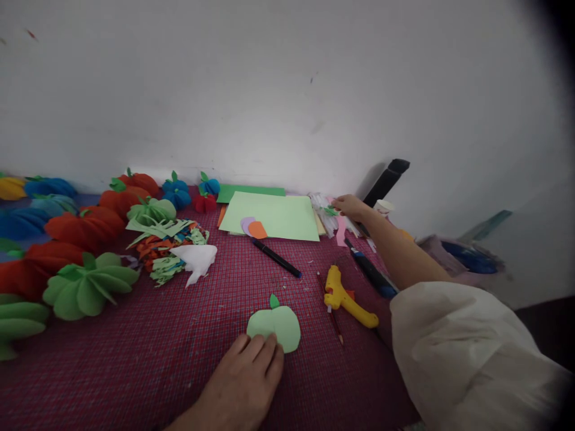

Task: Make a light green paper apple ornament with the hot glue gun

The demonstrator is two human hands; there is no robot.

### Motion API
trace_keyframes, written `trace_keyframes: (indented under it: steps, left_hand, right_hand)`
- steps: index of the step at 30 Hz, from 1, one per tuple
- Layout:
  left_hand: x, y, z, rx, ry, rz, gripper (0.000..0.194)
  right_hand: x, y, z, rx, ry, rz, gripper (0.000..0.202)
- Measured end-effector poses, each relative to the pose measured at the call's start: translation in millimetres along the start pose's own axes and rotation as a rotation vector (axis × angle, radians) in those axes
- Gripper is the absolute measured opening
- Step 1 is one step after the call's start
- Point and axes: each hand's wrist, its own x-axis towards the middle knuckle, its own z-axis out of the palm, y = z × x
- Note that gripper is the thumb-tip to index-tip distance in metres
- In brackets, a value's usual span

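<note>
My left hand (pixel 245 377) rests on the lower left of a light green paper pumpkin cutout (pixel 287 329), its fingers laid over the paper. A small dark green paper leaf (pixel 274 301) stands at the top of that cutout. At the back right, my right hand (pixel 351 207) reaches to a pile of clear glue sticks (pixel 324 215) and scraps. Its fingers are drawn together beside small green paper pieces (pixel 331 211); what they hold, if anything, I cannot make out. Below it hangs a pink paper strip (pixel 341 231).
A yellow glue gun (pixel 345 298) lies beside a pencil (pixel 335 323), near a dark blue-black tool (pixel 371 272). A black pen (pixel 276 258) lies before light green sheets (pixel 274 215). Paper shreds (pixel 168 248) and folded paper pumpkins (pixel 85 227) occupy the left. A wall (pixel 269 90) borders the back.
</note>
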Motion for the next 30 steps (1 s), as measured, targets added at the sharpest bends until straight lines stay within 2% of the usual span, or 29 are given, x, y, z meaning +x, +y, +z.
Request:
trace_keyframes:
  steps: [4,8,10,12,15,18,22,25,30]
  left_hand:
    - [1.7,-1.7,-4.9,-0.044,0.041,-0.029,0.023]
    - [7.0,-2.4,-18.3,-0.110,0.085,-0.094,0.021]
    - [10.1,-4.3,-27.1,-0.182,0.134,-0.124,0.020]
    - [13.3,-8.5,-35.5,-0.314,0.216,-0.181,0.022]
    - [18.2,-17.7,-43.1,-0.628,0.319,-0.393,0.027]
    - [22.5,-25.3,-41.9,-0.970,0.304,-0.510,0.039]
    - [26.4,-29.0,-35.4,-1.286,0.234,-0.529,0.027]
    - [28.3,-29.8,-35.5,-1.377,0.286,-0.584,0.017]
    - [30.6,-30.8,-40.9,-1.484,0.363,-0.682,0.013]
  right_hand:
    - [-31.3,-18.2,-14.6,0.253,-0.077,-0.053,0.029]
    - [-81.5,-49.2,-20.7,0.464,-0.155,-0.126,0.026]
    - [-112.6,-67.9,-18.7,0.802,-0.298,-0.127,0.020]
    - [-145.6,-87.9,-13.0,0.988,-0.408,-0.108,0.020]
    - [-192.6,-117.6,1.4,1.082,-0.509,-0.087,0.022]
    - [-227.1,-140.6,19.3,1.119,-0.551,-0.100,0.022]
    - [-246.0,-152.9,38.4,1.185,-0.555,-0.165,0.021]
    - [-247.7,-152.3,45.0,1.314,-0.572,-0.133,0.018]
    - [-250.2,-150.0,53.0,1.490,-0.594,-0.101,0.018]
